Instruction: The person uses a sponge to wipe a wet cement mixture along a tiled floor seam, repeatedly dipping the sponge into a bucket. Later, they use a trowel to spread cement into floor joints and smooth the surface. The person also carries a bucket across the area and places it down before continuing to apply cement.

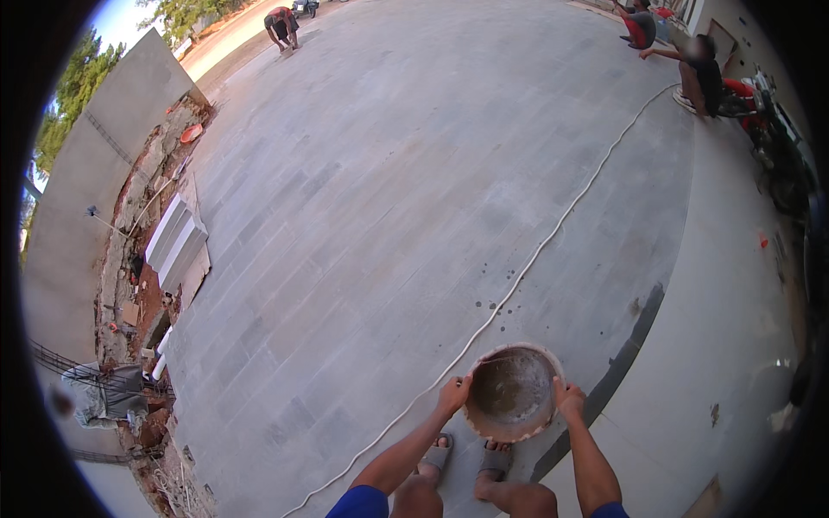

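Note:
Between my two hands is a round, worn basin (511,390) with a stained, whitish inside and what looks like some murky liquid at its bottom. My left hand (454,394) grips the rim on its left side. On the opposite side, my right hand (569,400) is closed round the rim. The basin is held in front of my sandalled feet, above the grey paving. Its underside is hidden from view.
A long white hose (553,235) snakes across the grey paving (371,198), passing left of the basin. White slabs (177,242) lie by the rubble strip at left. One person (283,30) bends over at the far end; two others sit at the upper right near motorbikes (781,147).

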A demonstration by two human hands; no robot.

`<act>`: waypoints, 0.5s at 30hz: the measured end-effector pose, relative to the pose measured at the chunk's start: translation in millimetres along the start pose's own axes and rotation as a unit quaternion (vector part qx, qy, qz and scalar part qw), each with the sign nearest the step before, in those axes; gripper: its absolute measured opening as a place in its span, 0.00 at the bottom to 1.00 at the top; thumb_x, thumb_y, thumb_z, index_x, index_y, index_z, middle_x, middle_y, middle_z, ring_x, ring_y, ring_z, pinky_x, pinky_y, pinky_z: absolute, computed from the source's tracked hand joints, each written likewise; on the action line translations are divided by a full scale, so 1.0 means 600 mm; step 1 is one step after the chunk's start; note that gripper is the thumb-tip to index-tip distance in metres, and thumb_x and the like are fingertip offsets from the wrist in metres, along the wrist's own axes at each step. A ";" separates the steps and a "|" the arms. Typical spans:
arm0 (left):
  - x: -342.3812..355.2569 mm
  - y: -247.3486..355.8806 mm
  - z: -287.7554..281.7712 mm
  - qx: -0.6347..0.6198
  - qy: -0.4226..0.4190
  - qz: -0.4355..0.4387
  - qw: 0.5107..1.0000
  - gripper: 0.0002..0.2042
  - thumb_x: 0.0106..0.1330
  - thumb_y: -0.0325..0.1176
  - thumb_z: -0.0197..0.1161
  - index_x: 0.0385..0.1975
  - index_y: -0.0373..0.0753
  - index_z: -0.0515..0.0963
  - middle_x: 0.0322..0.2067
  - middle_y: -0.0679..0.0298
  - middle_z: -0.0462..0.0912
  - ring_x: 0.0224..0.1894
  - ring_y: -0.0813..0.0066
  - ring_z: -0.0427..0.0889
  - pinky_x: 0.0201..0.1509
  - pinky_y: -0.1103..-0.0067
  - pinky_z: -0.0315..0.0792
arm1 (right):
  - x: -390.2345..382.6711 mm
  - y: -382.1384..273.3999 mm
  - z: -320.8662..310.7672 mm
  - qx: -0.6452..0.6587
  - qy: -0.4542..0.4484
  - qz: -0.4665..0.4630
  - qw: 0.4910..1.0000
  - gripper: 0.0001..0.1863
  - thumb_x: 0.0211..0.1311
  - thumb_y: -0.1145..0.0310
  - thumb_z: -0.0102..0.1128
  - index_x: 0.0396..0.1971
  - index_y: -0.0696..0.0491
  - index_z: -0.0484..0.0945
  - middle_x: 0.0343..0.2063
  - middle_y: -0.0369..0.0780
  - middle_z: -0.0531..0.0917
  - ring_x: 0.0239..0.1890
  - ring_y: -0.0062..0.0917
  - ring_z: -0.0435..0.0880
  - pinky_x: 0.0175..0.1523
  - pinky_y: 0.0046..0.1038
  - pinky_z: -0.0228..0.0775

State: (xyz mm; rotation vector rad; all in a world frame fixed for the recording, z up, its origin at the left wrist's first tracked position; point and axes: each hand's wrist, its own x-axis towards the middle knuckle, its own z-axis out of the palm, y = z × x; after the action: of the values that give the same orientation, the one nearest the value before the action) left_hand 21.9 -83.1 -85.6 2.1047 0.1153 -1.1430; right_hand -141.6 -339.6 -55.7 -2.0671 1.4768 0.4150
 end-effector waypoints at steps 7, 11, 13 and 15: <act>-0.312 0.053 -0.168 -0.108 0.053 -0.081 0.989 0.35 0.63 0.62 0.47 0.46 0.29 0.75 0.41 0.47 0.80 0.45 0.58 0.79 0.50 0.70 0.69 | -0.203 -0.106 -0.152 -0.025 -0.116 -0.057 0.991 0.34 0.56 0.40 0.50 0.34 0.63 0.81 0.34 0.57 0.81 0.42 0.49 0.80 0.50 0.40 0.70; -0.507 0.034 -0.282 -0.152 0.105 -0.161 0.969 0.34 0.63 0.61 0.48 0.46 0.29 0.75 0.41 0.49 0.80 0.43 0.62 0.79 0.46 0.70 0.71 | -0.371 -0.205 -0.224 -0.060 -0.147 -0.096 0.983 0.33 0.55 0.41 0.52 0.32 0.62 0.81 0.31 0.54 0.82 0.40 0.46 0.82 0.46 0.38 0.70; -0.588 0.008 -0.337 -0.179 0.117 -0.171 0.962 0.32 0.64 0.59 0.47 0.43 0.29 0.76 0.40 0.48 0.80 0.44 0.60 0.79 0.47 0.69 0.71 | -0.455 -0.269 -0.273 -0.082 -0.166 -0.116 0.976 0.34 0.54 0.40 0.52 0.34 0.62 0.81 0.34 0.55 0.82 0.43 0.46 0.81 0.50 0.37 0.70; -0.643 -0.028 -0.370 -0.250 0.146 -0.179 0.940 0.30 0.64 0.57 0.48 0.39 0.29 0.78 0.38 0.44 0.80 0.45 0.52 0.78 0.48 0.66 0.69 | -0.526 -0.319 -0.313 -0.101 -0.171 -0.142 0.970 0.34 0.55 0.41 0.49 0.36 0.63 0.81 0.37 0.56 0.81 0.46 0.47 0.79 0.53 0.38 0.68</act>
State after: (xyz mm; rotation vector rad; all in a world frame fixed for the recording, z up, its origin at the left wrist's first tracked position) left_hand -62.9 166.2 273.9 1.8097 0.8677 -0.8671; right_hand -84.6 -166.6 316.0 -2.1866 0.9534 0.7849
